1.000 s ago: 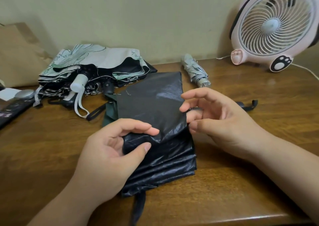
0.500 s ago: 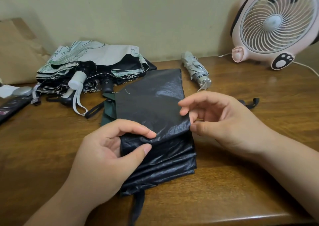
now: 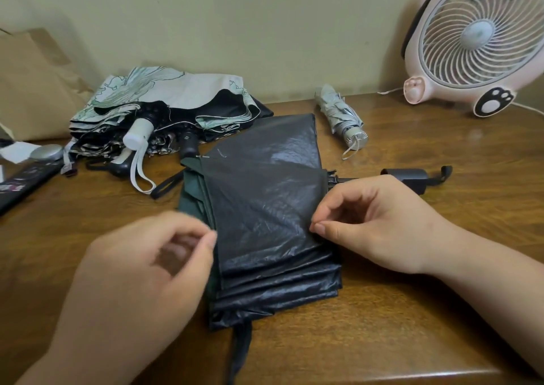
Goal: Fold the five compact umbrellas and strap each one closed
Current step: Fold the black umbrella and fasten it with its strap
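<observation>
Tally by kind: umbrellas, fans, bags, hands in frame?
Umbrellas: 4 distinct: black, silver, white-handled, black-handled; pile may hide more
Fan: 1
Paper bag: 1
Hands: 2: left hand, right hand
Total: 8

The left hand (image 3: pixel 141 270), near left, is bare and smeared by blur, its outline soft. The right hand (image 3: pixel 379 223), on the right, shows sharp, with short, rounded nails and faint knuckle creases. The left forearm (image 3: pixel 61 358) and the right forearm (image 3: pixel 488 270) are uncovered to the picture's edge.
</observation>
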The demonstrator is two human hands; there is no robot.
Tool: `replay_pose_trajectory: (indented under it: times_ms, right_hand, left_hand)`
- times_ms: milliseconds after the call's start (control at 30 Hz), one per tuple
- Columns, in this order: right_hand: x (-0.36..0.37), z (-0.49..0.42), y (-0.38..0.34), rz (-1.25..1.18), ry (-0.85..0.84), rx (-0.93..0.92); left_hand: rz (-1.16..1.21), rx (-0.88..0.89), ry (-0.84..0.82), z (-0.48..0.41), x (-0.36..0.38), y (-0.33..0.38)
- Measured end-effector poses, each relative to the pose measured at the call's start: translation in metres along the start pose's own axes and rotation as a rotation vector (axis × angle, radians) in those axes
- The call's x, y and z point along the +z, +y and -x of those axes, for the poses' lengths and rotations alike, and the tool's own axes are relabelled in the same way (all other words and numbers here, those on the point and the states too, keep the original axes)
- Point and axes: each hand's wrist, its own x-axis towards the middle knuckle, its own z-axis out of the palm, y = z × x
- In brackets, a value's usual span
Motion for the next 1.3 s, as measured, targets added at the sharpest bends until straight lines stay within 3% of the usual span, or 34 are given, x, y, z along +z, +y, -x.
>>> replay_pose_trajectory:
  times_ms: [100, 167, 267, 367, 567, 733, 833, 1033, 1300]
  right_hand:
    - [0.002, 0.001, -0.002, 0.07, -0.018, -0.003]
    - [0.003, 0.003, -0.003, 0.12, -0.022, -0.012]
    - [0.004, 0.004, -0.004, 0.176, -0.032, -0.038]
    - [0.0, 0.005, -0.005, 0.241, -0.064, -0.049]
    - [-0.001, 0.004, -0.001, 0.33, 0.004, -0.076]
    - [0.001, -0.012, -0.013, 0.669, 0.188, -0.25]
    - [0.008, -0.032, -0.034, 0.767, 0.115, -0.111]
    - [0.045, -0.063, -0.03, 0.711, -0.025, 0.032]
    - [0.05, -0.057, -0.005, 0.93, -0.098, 0.061]
  left_hand:
    - [-0.09, 0.172, -0.031, -0.04, -0.003, 0.009]
    - [-0.123, 0.187, -0.226, -0.07, 0.011, 0.017]
    - [-0.366, 0.177, -0.571, -0.094, 0.047, 0.015]
    - [-0.51, 0.157, -0.743, -0.088, 0.069, 0.002]
    - [-0.49, 0.222, -0.632, -0.07, 0.081, -0.012]
    - [-0.444, 0.234, -0.597, -0.067, 0.082, -0.014]
    - [-0.417, 0.236, -0.588, -0.066, 0.083, -0.015]
    - [-0.343, 0.26, -0.548, -0.065, 0.083, -0.013]
    - [-0.337, 0.241, -0.561, -0.065, 0.083, -0.018]
